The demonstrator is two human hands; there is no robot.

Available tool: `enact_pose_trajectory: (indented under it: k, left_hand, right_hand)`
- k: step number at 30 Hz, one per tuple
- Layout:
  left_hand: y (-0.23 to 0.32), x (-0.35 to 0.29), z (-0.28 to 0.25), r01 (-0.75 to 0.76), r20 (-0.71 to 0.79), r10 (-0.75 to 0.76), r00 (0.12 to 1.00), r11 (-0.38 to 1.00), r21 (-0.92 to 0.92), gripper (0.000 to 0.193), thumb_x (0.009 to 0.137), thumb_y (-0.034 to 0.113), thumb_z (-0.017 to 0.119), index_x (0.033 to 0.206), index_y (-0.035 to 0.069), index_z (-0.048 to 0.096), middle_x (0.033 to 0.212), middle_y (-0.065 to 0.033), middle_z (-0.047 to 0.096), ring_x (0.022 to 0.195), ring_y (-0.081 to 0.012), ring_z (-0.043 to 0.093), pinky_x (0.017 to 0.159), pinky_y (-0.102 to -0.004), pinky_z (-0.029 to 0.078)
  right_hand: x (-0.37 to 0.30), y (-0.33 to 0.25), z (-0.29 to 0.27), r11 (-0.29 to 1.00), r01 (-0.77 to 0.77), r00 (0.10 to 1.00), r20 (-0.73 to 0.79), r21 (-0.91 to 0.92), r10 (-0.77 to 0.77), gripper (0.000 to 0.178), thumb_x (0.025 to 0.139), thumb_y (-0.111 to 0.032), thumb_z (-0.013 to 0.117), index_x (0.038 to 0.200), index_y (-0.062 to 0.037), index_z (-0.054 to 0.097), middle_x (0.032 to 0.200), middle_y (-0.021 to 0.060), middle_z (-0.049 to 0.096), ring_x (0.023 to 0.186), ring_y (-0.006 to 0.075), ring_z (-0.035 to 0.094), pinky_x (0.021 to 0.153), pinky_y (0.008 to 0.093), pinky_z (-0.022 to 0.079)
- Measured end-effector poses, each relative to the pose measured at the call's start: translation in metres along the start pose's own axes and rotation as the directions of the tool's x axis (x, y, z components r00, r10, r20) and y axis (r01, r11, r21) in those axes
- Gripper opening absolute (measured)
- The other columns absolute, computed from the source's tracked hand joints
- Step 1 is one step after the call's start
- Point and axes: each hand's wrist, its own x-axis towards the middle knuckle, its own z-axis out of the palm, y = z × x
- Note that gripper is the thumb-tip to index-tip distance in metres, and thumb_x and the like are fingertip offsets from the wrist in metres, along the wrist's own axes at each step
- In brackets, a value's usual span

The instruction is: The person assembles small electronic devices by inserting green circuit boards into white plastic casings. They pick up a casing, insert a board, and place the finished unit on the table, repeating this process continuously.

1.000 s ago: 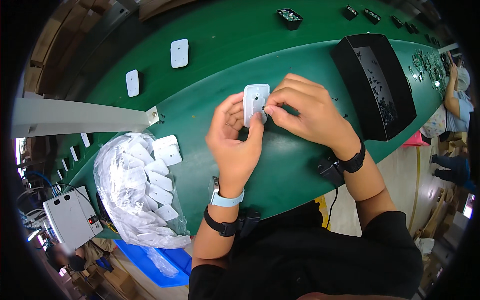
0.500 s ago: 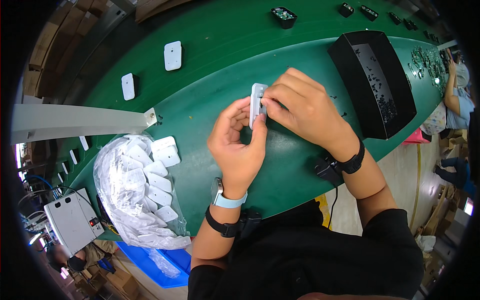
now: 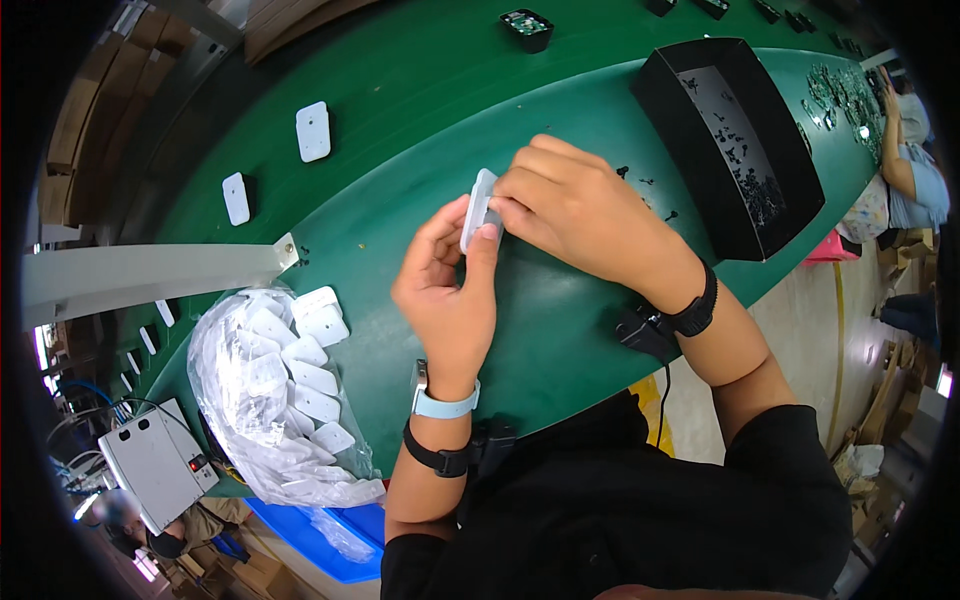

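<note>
Left hand and right hand both pinched on white plastic plate, held edge-on above green bench. Best practice, judged: steady plate with left thumb, press evenly with right fingertips.

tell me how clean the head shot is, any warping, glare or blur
Head view: strong fisheye, so the green bench bows and the corners go black; light is even and soft; mild glare on the clear bag; the left hand, right hand and white plate between them are sharp; detail softens toward the rim.
</note>
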Motion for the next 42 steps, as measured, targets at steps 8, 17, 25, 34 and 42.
enact_pose_trajectory:
  k: [8,17,25,34,42]
  left_hand:
    - [0.005,0.003,-0.003,0.157,0.049,-0.15,0.987,0.974,-0.166,0.034,0.098,0.008,0.064,0.127,-0.009,0.06,0.118,-0.0166,0.068,0.103,-0.0186,0.067,0.088,-0.0313,0.054]
    - [0.002,0.007,-0.006,0.239,0.099,-0.219,0.971,0.926,-0.293,0.031,0.097,0.007,0.065,0.123,-0.008,0.062,0.113,-0.0147,0.07,0.095,-0.0169,0.069,0.082,-0.0299,0.057]
    - [-0.011,0.009,-0.018,0.342,0.166,-0.304,0.938,0.888,-0.308,0.025,0.095,0.006,0.065,0.117,-0.005,0.063,0.106,-0.0108,0.071,0.091,-0.0143,0.066,0.079,-0.0285,0.052]
    - [-0.017,0.024,-0.019,0.191,-0.025,-0.232,0.972,0.855,-0.482,0.015,0.099,0.006,0.058,0.111,-0.003,0.059,0.108,-0.0133,0.067,0.093,-0.021,0.067,0.081,-0.0331,0.054]
    - [-0.012,0.03,-0.041,0.307,0.124,-0.3,0.946,0.699,-0.646,0.025,0.104,0.013,0.052,0.124,-0.002,0.056,0.115,-0.0147,0.067,0.092,-0.0214,0.066,0.08,-0.0321,0.055]
  right_hand:
    - [0.001,0.004,0.0,0.959,-0.174,0.983,-0.025,0.225,0.184,0.019,0.082,-0.012,0.073,0.09,0.0003,0.063,0.081,0.009,0.061,0.08,0.0256,0.061,0.066,0.0351,0.053]
    - [0.005,0.002,-0.003,0.595,-0.493,0.862,0.266,0.634,0.431,0.025,0.086,-0.002,0.072,0.109,0.0017,0.064,0.09,0.0063,0.068,0.082,0.011,0.065,0.068,0.025,0.056]
    - [0.007,0.0,0.0,0.571,-0.478,0.878,0.339,0.667,0.339,0.033,0.086,-0.004,0.074,0.114,-0.0008,0.059,0.091,0.0045,0.064,0.082,0.0096,0.06,0.064,0.0214,0.05]
    - [0.086,0.131,0.017,0.796,-0.495,0.868,-0.15,-0.348,0.474,0.056,0.079,-0.029,0.079,0.121,-0.0011,0.057,0.122,0.019,0.059,0.106,0.037,0.061,0.092,0.0454,0.051]
    - [0.079,0.049,-0.002,0.645,-0.447,0.892,0.25,0.62,0.377,0.041,0.083,-0.008,0.077,0.118,-0.0014,0.057,0.105,0.0098,0.068,0.088,0.0152,0.064,0.078,0.0295,0.052]
